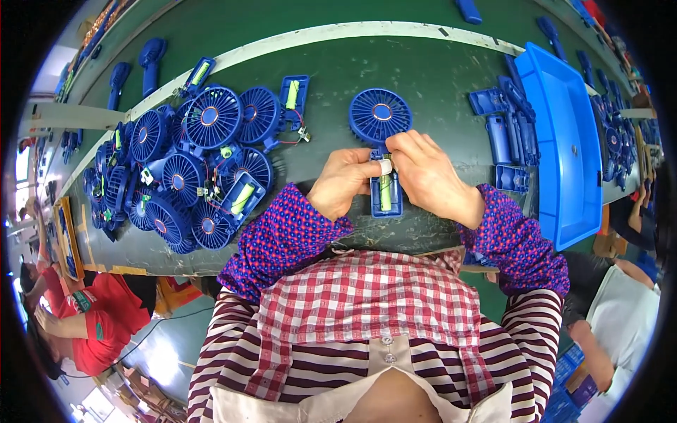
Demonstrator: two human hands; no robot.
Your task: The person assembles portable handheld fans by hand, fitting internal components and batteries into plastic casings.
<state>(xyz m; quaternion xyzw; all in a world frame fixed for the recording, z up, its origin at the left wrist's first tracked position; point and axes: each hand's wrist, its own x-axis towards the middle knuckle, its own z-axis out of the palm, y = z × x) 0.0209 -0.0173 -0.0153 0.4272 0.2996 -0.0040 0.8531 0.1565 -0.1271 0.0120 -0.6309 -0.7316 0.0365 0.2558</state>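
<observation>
A blue handheld fan [381, 116] lies on the green table in front of me, its round grille away from me and its handle toward me. The handle is uncovered, and a light green battery cell [386, 194] shows inside it. My left hand [344, 180] grips the handle from the left, with a white wrap on one finger or thumb. My right hand [431, 175] is closed at the neck of the fan, fingertips pinched together over the upper handle. Whatever lies between those fingertips is too small and too covered to make out.
A heap of blue fans [183, 169] covers the table's left, some with open handles, batteries and wires. Blue handle covers [504, 134] lie to the right, beside a blue plastic bin [568, 155]. A white strip [338, 29] crosses the far side. People sit at both sides.
</observation>
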